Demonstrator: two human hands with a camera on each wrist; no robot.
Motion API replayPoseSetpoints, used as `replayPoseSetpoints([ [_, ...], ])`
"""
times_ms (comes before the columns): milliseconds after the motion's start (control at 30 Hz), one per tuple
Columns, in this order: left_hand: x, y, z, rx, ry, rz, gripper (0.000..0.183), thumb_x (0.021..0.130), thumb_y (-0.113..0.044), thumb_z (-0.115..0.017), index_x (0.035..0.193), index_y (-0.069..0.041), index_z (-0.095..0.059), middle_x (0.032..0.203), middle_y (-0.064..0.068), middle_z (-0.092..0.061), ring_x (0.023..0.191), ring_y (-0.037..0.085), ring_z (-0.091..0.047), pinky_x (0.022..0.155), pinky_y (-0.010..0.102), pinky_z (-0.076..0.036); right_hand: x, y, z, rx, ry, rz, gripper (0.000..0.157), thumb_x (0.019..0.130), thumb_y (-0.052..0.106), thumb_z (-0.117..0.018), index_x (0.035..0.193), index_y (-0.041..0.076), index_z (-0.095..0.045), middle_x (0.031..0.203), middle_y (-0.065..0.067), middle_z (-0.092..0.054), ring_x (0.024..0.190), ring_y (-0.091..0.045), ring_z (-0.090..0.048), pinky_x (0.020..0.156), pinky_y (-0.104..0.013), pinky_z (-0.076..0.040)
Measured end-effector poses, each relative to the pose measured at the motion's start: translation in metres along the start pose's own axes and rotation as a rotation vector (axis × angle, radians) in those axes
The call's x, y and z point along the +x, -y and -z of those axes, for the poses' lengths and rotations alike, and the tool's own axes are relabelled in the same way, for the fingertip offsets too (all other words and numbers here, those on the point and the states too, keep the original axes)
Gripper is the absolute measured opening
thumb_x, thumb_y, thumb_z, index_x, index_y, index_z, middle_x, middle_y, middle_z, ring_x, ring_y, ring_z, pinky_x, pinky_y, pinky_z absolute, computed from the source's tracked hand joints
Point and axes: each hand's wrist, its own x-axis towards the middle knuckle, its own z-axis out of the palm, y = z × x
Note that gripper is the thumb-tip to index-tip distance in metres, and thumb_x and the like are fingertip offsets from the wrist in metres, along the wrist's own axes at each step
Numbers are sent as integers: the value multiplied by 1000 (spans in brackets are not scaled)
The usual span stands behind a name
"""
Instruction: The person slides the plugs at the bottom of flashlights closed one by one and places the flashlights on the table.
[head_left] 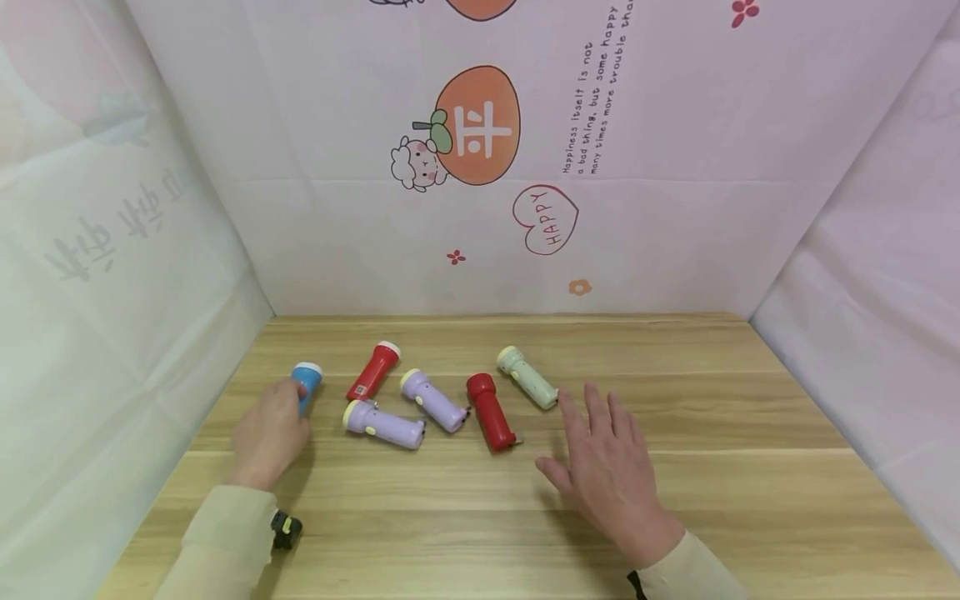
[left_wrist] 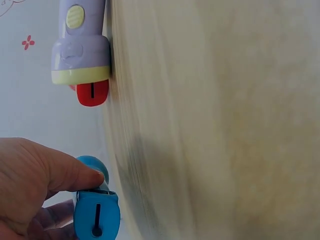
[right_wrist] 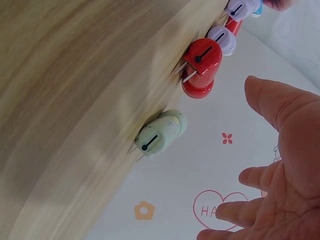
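Near the left edge of the table (head_left: 480, 525), the left hand (head_left: 272, 432) pinches the blue flashlight (head_left: 308, 380); the right hand (head_left: 606, 467), fingers spread and holding nothing, hovers beside the green flashlight (head_left: 529, 379), with broad wooden surface stretching from it toward the right edge.

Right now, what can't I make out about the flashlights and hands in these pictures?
Head view: the tail of the blue flashlight, covered by the left hand.
Head view: the sticker on the white-rimmed red flashlight, too small to read.
Left wrist view: most of a red flashlight, behind a purple flashlight, whose own tail the top edge cuts off.
Right wrist view: the rest of the right hand, cut by the right edge.
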Motion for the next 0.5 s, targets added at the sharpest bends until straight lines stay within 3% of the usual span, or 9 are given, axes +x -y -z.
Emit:
replayPoseSetpoints([
  [267, 9, 3, 1, 26, 67, 35, 43, 83, 0, -66, 126, 0, -58, 119, 28, -61, 96, 45, -66, 65, 54, -54, 0, -1, 0, -9, -3, 5, 90, 88, 57, -76, 155, 6, -45, 158, -33, -40, 142, -59, -39, 111, -71, -37],
  [500, 13, 7, -3, 44, 103, 45, 43, 84, -1, -64, 127, -2, -58, 122, 27, -60, 94, 41, -66, 63, 50, -54, 0, -1, -2, -6, -6, 7, 91, 88, 58, -76, 156, 6, -45, 158, -33, -40, 142, -59, -39, 112, -72, -37],
])
